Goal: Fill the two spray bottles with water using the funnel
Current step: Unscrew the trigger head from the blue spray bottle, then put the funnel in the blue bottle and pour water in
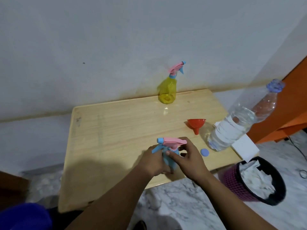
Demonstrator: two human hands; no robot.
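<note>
1. The counter (116,123) is a small pale wooden top set against a wall. Its left half is the open room for moving; the right edge is crowded and drops off above a waste basket (252,181).

2. The water bottle (239,123) stands at the right edge, largely full and seemingly uncapped; a blue cap (205,152) lies just beside its base. I judge it heavy, with thin walls that give when squeezed, so it is best taken around the labelled middle and tipped slowly. Standing so near the edge, it could be knocked off.

3. The yellow spray bottle (167,90) stands at the far edge against the wall, sprayer head on, well apart from everything else. It looks light and likely to tip over easily.

4. The blue spray bottle (171,161) stands near the front edge, right of centre. The left hand (153,161) wraps its body. The right hand (187,158) has thumb and fingers curled at the neck collar under the pink sprayer head (174,141), as if to unscrew it. Smooth, stiff plastic, probably light: hold the body firmly and turn at the collar, not the trigger.

5. The red funnel (196,126) sits between the blue spray bottle and the water bottle, close to the latter, its spout towards the front edge. Rigid and very light, it is best lifted by the rim.
</note>
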